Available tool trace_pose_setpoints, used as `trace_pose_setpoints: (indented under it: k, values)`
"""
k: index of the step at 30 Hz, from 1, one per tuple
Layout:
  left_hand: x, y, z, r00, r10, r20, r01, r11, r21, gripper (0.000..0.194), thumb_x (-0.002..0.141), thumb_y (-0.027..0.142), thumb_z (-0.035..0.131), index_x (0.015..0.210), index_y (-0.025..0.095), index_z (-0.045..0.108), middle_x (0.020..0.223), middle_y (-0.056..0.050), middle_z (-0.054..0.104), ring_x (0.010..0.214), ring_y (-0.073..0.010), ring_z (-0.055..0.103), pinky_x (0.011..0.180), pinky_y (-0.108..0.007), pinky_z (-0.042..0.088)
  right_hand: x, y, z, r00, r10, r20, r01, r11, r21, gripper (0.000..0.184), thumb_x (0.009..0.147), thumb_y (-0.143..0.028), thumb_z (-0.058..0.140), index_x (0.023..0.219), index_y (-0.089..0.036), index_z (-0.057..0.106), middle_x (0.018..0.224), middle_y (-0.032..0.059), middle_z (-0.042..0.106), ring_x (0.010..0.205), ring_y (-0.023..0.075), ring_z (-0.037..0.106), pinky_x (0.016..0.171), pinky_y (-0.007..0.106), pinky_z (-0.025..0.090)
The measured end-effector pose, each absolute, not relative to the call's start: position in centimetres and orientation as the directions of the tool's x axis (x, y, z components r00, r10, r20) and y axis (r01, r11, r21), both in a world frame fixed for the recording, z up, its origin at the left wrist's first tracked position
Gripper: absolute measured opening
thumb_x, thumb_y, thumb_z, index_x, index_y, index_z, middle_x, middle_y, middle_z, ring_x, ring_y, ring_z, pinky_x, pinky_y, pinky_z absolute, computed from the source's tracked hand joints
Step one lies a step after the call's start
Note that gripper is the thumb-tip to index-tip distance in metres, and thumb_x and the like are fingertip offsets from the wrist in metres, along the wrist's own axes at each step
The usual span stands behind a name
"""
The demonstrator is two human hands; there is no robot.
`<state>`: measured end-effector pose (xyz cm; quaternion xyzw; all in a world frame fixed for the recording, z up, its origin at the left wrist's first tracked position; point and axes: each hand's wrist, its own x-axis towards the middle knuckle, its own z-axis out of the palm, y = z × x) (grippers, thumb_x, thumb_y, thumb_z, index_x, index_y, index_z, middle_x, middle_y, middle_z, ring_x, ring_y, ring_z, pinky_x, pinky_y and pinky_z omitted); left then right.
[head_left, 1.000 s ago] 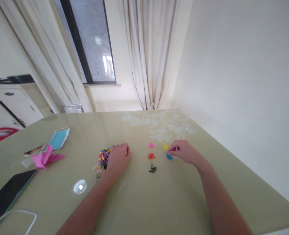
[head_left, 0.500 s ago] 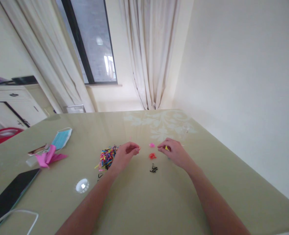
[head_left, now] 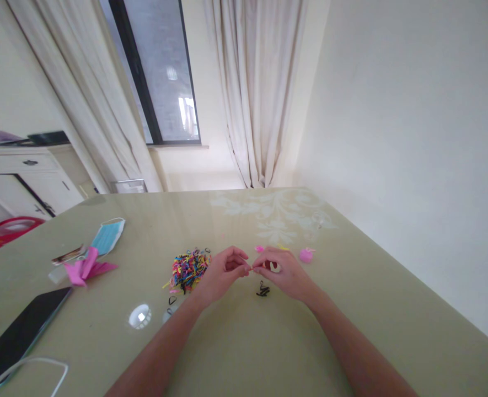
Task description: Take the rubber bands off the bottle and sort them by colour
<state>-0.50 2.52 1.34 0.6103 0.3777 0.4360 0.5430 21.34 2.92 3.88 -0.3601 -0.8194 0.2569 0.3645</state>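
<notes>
My left hand and my right hand meet fingertip to fingertip above the table. Both are closed in a pinch. A tiny orange-red rubber band shows between the fingertips. Left of my left hand lies a mixed heap of coloured rubber bands, partly covered by that hand. Just below the fingertips sits a small pile of black bands. Beyond the hands are a bright pink pile and some yellow bands, partly covered by my right hand. A lilac-pink pile lies to its right.
On the left of the glossy table are a pink folded-paper bird, a blue face mask, a dark tablet and a white cable. A lamp-like reflection shows on the surface. A wall borders the right side.
My hands have come together from apart, the right one moving left and the left one slightly right. The red pile is now hidden behind them; the lilac-pink pile has come into sight.
</notes>
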Motion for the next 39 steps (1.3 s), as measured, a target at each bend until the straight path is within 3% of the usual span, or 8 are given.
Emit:
trace_pose_setpoints:
  k: [5,9,14,19,23,26,32,39]
  values:
    - [-1.2,3.0,1.6,0.306,0.940,0.153,0.228,-0.228,0.947,0.027,0.092,0.041,0.069,0.107,0.019,0.066,0.095,-0.007,0.076,0.086,-0.0208,0.071,0.081,-0.034,0.054,22.1,2.8,5.0,-0.350,0.831,0.433,0.342,0.543,-0.767,0.020,0.092,-0.040,0.073,0.086,-0.023,0.081,0.077,0.0031,0.072,0.067,0.0155,0.057,0.064,0.028,0.044]
    - [-2.5,3.2,1.9,0.187,0.945,0.269,0.776,-0.310,0.550,0.016,0.095,0.026,0.061,0.104,0.020,0.074,0.109,-0.010,0.074,0.102,-0.0275,0.066,0.096,-0.043,0.047,23.5,3.0,5.9,-0.112,0.891,0.439,0.140,0.452,-0.881,0.019,0.086,-0.042,0.079,0.084,-0.023,0.081,0.080,0.0035,0.075,0.072,0.0169,0.064,0.067,0.029,0.049]
    - [-3.5,3.5,1.3,0.225,0.958,0.178,0.938,-0.262,0.226,0.023,0.097,0.021,0.057,0.105,0.023,0.078,0.111,-0.011,0.072,0.109,-0.0314,0.063,0.099,-0.046,0.041,24.0,3.2,5.9,-0.025,0.905,0.425,0.079,0.426,-0.901,0.023,0.083,-0.046,0.080,0.082,-0.023,0.080,0.077,0.0037,0.073,0.071,0.0177,0.063,0.065,0.030,0.051]
    - [-3.5,3.9,1.1,0.243,0.959,0.147,0.926,-0.274,0.260,0.027,0.098,0.015,0.049,0.099,0.018,0.076,0.102,-0.013,0.072,0.103,-0.0274,0.065,0.094,-0.039,0.044,23.8,3.6,5.2,-0.068,0.887,0.457,0.064,0.461,-0.885,0.020,0.083,-0.045,0.081,0.084,-0.025,0.081,0.080,0.0030,0.071,0.075,0.0172,0.062,0.068,0.030,0.049]
    - [-3.4,3.9,1.3,0.220,0.960,0.173,0.926,-0.261,0.272,0.024,0.096,0.014,0.050,0.094,0.017,0.073,0.099,-0.012,0.072,0.099,-0.0280,0.066,0.090,-0.039,0.046,23.3,4.5,3.5,-0.202,0.877,0.436,0.315,0.480,-0.819,0.019,0.084,-0.045,0.081,0.088,-0.028,0.085,0.084,0.0033,0.067,0.068,0.0151,0.054,0.064,0.029,0.045]
    - [-3.4,4.1,1.3,0.180,0.950,0.256,0.855,-0.279,0.437,0.019,0.094,0.017,0.053,0.091,0.018,0.072,0.096,-0.010,0.073,0.094,-0.0258,0.067,0.088,-0.038,0.048,22.6,5.1,2.1,-0.257,0.884,0.391,0.473,0.468,-0.747,0.011,0.086,-0.036,0.080,0.088,-0.027,0.085,0.085,0.0036,0.067,0.069,0.0152,0.054,0.065,0.029,0.044]
    - [-3.2,4.5,1.5,0.064,0.978,0.198,0.385,-0.208,0.899,0.018,0.084,0.035,0.069,0.090,0.019,0.075,0.087,-0.006,0.079,0.082,-0.0219,0.071,0.082,-0.036,0.055,21.8,5.3,0.8,-0.323,0.903,0.284,0.655,0.430,-0.622,0.014,0.088,-0.016,0.073,0.091,-0.024,0.084,0.094,0.0049,0.070,0.077,0.0164,0.061,0.073,0.031,0.046]
    - [-2.0,3.5,2.3,0.084,0.996,0.040,-0.011,-0.039,0.999,0.046,0.070,0.054,0.084,0.095,0.016,0.076,0.089,-0.009,0.081,0.085,-0.0215,0.075,0.085,-0.037,0.060,21.4,4.7,1.5,-0.322,0.883,0.341,0.632,0.469,-0.617,0.015,0.092,-0.025,0.071,0.102,-0.025,0.083,0.097,0.0055,0.070,0.080,0.0179,0.063,0.076,0.032,0.048]
